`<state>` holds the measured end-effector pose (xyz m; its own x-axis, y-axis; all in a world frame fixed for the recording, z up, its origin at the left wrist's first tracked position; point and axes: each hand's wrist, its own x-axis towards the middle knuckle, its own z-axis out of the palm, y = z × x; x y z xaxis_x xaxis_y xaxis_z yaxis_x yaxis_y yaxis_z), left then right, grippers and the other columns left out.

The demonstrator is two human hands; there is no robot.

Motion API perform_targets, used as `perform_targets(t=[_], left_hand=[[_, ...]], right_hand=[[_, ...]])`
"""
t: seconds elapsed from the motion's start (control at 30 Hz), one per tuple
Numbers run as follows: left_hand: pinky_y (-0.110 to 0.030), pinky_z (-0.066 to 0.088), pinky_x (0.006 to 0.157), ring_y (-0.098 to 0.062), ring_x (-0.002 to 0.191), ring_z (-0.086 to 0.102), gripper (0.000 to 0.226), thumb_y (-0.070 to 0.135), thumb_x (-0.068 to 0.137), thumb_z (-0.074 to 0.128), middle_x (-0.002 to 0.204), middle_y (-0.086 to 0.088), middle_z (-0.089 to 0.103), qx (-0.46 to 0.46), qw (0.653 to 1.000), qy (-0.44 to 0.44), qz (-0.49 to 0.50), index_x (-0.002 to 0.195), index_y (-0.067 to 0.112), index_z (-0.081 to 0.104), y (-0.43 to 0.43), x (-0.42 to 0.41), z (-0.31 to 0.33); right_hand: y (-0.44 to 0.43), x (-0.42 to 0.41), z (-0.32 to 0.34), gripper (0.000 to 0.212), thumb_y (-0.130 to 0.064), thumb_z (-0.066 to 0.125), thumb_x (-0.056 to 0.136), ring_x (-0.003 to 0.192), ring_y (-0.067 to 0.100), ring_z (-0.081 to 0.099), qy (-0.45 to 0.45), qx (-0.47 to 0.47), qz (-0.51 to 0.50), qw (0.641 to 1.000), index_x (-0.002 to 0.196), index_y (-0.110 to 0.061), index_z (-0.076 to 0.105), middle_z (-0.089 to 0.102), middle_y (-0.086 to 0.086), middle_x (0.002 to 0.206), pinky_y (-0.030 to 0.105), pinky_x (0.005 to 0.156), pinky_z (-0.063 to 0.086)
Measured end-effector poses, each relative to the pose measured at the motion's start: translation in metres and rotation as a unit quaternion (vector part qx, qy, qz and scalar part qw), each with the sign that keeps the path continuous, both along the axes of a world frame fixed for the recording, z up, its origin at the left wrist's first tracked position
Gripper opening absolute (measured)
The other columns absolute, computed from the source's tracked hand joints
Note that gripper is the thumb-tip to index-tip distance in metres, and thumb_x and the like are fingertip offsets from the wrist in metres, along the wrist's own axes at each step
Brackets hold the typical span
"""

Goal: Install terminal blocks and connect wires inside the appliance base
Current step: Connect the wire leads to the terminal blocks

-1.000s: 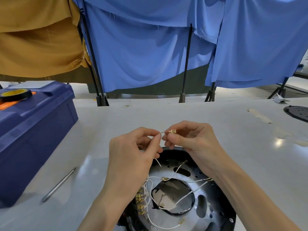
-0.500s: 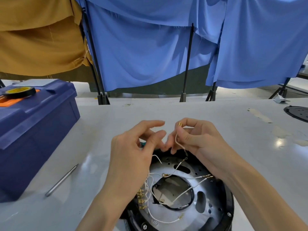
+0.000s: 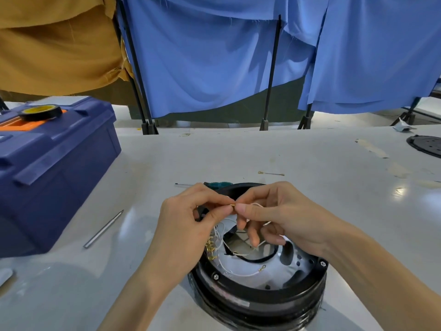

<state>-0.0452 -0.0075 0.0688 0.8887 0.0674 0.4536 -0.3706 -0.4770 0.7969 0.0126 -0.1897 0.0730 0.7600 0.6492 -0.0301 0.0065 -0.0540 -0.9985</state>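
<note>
A round black appliance base [image 3: 260,299] lies open on the white table in front of me, with a silver plate, white wires [image 3: 241,273] and a row of brass terminals [image 3: 210,249] inside. Above it my left hand [image 3: 188,232] and my right hand [image 3: 281,218] meet. Both pinch a small brass terminal [image 3: 233,204] on the end of a thin white wire, thumb and forefinger of each hand on it. The wire loops behind my right fingers and runs down into the base.
A blue toolbox [image 3: 47,168] with a tape roll [image 3: 39,112] on it stands at left. A metal rod [image 3: 103,229] lies beside it. A green-handled screwdriver [image 3: 210,184] lies behind the base, a loose wire piece [image 3: 270,173] further back, a black disc [image 3: 427,145] far right.
The view has tilted down, so base and hands sit higher in frame. My hands have come together again on the brass terminal, now held level between both fingertips.
</note>
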Motion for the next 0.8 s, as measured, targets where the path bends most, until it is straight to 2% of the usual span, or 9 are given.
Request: perform_targets(t=[0.1, 0.2, 0.3, 0.37, 0.53, 0.6, 0.67, 0.73, 0.8], left_hand=[[-0.008, 0.039, 0.058, 0.003, 0.063, 0.058, 0.010, 0.013, 0.081, 0.076, 0.074, 0.016, 0.068, -0.018, 0.998, 0.060, 0.006, 0.081, 0.023, 0.077, 0.004, -0.001, -0.001], [-0.004, 0.038, 0.052, 0.007, 0.050, 0.053, 0.005, 0.019, 0.080, 0.076, 0.067, 0.015, 0.069, -0.034, 0.995, 0.088, 0.008, 0.078, 0.024, 0.076, 0.009, -0.002, -0.001], [-0.013, 0.048, 0.061, 0.003, 0.061, 0.061, 0.005, 0.028, 0.079, 0.075, 0.071, 0.012, 0.072, -0.057, 0.991, 0.121, 0.011, 0.074, 0.028, 0.076, 0.014, -0.003, -0.003], [-0.018, 0.048, 0.066, 0.002, 0.066, 0.063, 0.005, 0.031, 0.078, 0.075, 0.072, 0.012, 0.072, -0.059, 0.989, 0.135, 0.023, 0.074, 0.029, 0.077, 0.015, -0.004, -0.006], [-0.013, 0.050, 0.061, -0.001, 0.062, 0.065, 0.007, 0.029, 0.077, 0.076, 0.066, 0.006, 0.072, -0.097, 0.980, 0.176, 0.011, 0.071, 0.027, 0.078, 0.014, -0.005, -0.008], [-0.011, 0.046, 0.057, 0.001, 0.056, 0.060, 0.015, 0.033, 0.080, 0.073, 0.062, 0.007, 0.071, -0.098, 0.980, 0.169, 0.021, 0.067, 0.029, 0.077, 0.013, -0.006, -0.010], [-0.013, 0.047, 0.058, 0.002, 0.056, 0.059, 0.020, 0.034, 0.084, 0.069, 0.062, 0.011, 0.070, -0.092, 0.985, 0.127, 0.072, 0.066, 0.027, 0.076, 0.012, -0.005, -0.014], [-0.020, 0.048, 0.058, -0.001, 0.057, 0.059, 0.015, 0.031, 0.085, 0.068, 0.063, 0.015, 0.067, -0.079, 0.982, 0.069, 0.156, 0.071, 0.027, 0.072, 0.014, -0.005, -0.021], [-0.025, 0.043, 0.056, -0.006, 0.054, 0.056, 0.010, 0.033, 0.086, 0.066, 0.061, 0.008, 0.063, -0.060, 0.973, 0.049, 0.219, 0.078, 0.028, 0.066, 0.016, -0.007, -0.030]], right_hand=[[0.007, -0.006, -0.005, 0.014, -0.012, 0.071, 0.087, 0.051, 0.023, 0.060, -0.021, -0.004, -0.033, 0.999, 0.093, 0.001, 0.069, 0.064, 0.016, 0.071, 0.021, 0.037, 0.039], [0.013, -0.011, -0.007, 0.008, -0.010, 0.069, 0.089, 0.049, 0.021, 0.059, -0.054, -0.001, -0.062, 0.997, 0.087, -0.002, 0.071, 0.065, 0.015, 0.068, 0.022, 0.039, 0.041], [0.016, -0.013, -0.007, 0.008, -0.010, 0.071, 0.087, 0.044, 0.014, 0.056, -0.063, 0.004, -0.074, 0.995, 0.082, -0.006, 0.073, 0.067, 0.013, 0.066, 0.019, 0.039, 0.038], [0.017, -0.014, -0.008, 0.009, -0.010, 0.071, 0.087, 0.039, 0.010, 0.052, -0.054, 0.007, -0.082, 0.995, 0.082, -0.002, 0.072, 0.066, 0.013, 0.064, 0.018, 0.038, 0.033], [0.017, -0.018, -0.013, 0.009, -0.006, 0.068, 0.088, 0.047, 0.017, 0.056, 0.010, 0.021, -0.062, 0.998, 0.083, 0.002, 0.070, 0.064, 0.016, 0.068, 0.019, 0.038, 0.035], [0.016, -0.019, -0.011, 0.010, -0.004, 0.067, 0.088, 0.047, 0.017, 0.055, 0.053, 0.024, -0.048, 0.997, 0.082, 0.004, 0.068, 0.062, 0.016, 0.068, 0.019, 0.037, 0.035], [0.013, -0.020, -0.009, 0.014, -0.003, 0.066, 0.089, 0.042, 0.013, 0.054, 0.087, 0.001, -0.034, 0.996, 0.076, 0.003, 0.066, 0.062, 0.013, 0.062, 0.017, 0.036, 0.034], [0.011, -0.021, -0.007, 0.019, -0.002, 0.066, 0.089, 0.039, 0.012, 0.053, 0.106, -0.051, -0.026, 0.993, 0.071, 0.002, 0.065, 0.062, 0.012, 0.059, 0.016, 0.035, 0.035], [0.011, -0.022, -0.008, 0.016, 0.000, 0.066, 0.088, 0.041, 0.015, 0.054, 0.120, -0.096, -0.025, 0.988, 0.073, 0.004, 0.066, 0.062, 0.016, 0.064, 0.018, 0.035, 0.036]])
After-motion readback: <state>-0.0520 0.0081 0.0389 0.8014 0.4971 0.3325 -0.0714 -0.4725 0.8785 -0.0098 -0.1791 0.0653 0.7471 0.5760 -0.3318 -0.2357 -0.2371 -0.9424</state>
